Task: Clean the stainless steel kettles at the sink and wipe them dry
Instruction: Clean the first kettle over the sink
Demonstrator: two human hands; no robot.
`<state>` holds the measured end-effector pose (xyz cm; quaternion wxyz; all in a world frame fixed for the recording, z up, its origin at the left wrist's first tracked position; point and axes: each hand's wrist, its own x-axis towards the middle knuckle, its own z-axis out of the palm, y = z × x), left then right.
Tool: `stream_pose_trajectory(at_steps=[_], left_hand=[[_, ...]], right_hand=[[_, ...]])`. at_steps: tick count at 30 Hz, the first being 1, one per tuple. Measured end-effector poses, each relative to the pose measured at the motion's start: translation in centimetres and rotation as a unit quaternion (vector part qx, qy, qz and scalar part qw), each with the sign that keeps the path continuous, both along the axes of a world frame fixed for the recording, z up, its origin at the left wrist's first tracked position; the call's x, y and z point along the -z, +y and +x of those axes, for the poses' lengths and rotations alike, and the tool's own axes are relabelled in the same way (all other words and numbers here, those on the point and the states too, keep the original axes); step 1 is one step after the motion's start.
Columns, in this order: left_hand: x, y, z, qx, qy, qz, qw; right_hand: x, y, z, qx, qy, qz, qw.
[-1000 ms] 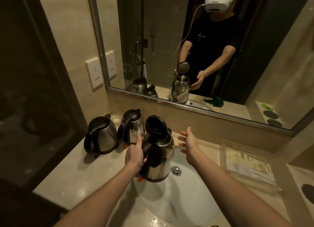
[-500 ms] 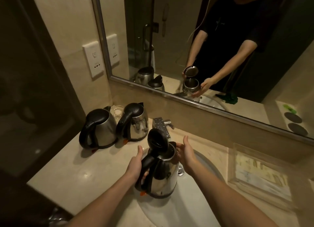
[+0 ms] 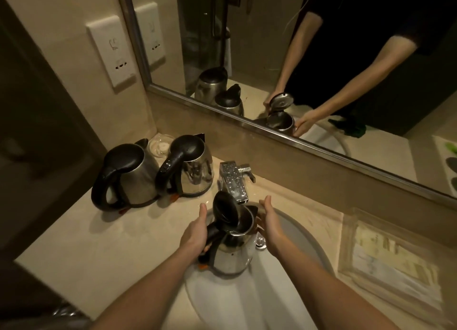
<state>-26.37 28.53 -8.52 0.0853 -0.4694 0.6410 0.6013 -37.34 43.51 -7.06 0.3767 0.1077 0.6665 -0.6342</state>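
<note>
Head view: open kettle held at basin, two more on counter

1. Far left, a white socket plate [image 3: 112, 50] is fixed to the wall beside the mirror [image 3: 321, 57].
2. On the beige countertop [image 3: 99, 243] stand two closed stainless kettles, upright and just beside each other: the left kettle [image 3: 138, 179] and the middle kettle [image 3: 195, 171], both with black handles and lids. A small clear glass dish [image 3: 159, 145] sits behind and between them, against the wall.
3. A chrome tap [image 3: 233, 181] rises right of the middle kettle, its spout reaching over the white sink [image 3: 235, 302].
4. The left hand [image 3: 195, 233] is wrapped round the black handle of the third kettle [image 3: 235, 253], thumb pointing up. This kettle is over the basin, its mouth just below the tap spout, tilted slightly, with its black lid [image 3: 225, 211] hinged up and open. Whether its base rests on the basin cannot be told.
5. The right hand [image 3: 270, 227] is spread, fingers straight, palm facing the kettle's right flank near the rim; actual contact cannot be confirmed.
6. A chrome drain plug [image 3: 259, 242] shows between kettle and right wrist.
7. Far right, a clear tray [image 3: 385, 263] holding printed paper lies on the counter
</note>
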Motion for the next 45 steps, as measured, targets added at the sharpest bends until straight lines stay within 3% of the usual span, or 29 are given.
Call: stream_pose_trajectory(at_steps=[5,18,45], left_hand=[[1.6,-1.0,-1.4,-0.041,-0.002,0.026,0.999],[2.0,-1.2,-2.4,-0.077,0.021,0.088,0.993],[1.3,-1.3,-2.5,-0.067,0.005,0.069,0.995]], right_hand=[[-0.5,-1.5,-2.1,-0.065,0.09,0.036,0.993],[-0.9,-2.4,-4.2,-0.119,0.083,0.043,0.988],[-1.1,-2.5,-5.1,-0.084,0.046,0.054,0.994]])
